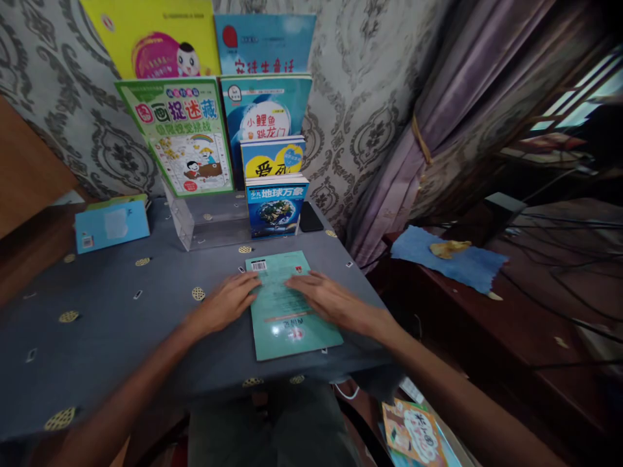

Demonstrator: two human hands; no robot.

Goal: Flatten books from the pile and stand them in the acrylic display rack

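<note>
A teal-green book (287, 331) lies flat near the front edge of the table, its barcode at the far left corner and its print upside down to me. My left hand (231, 298) rests at the book's left edge, fingers stretched out with the tips on the cover. Across the book's right side lies my right hand (324, 295), fingers extended and flat on the cover. Neither hand is wrapped round anything. Just beyond the book, a clear stepped rack (214, 230) holds several upright books, with a blue earth-picture book (276, 211) at its front.
A light-blue book (113, 226) lies at the table's back left. A black phone (310, 217) sits right of the rack. Beyond the tablecloth (121, 324), a blue cloth (452, 259) lies on a dark red surface at right. More books (413, 431) are low at the bottom right.
</note>
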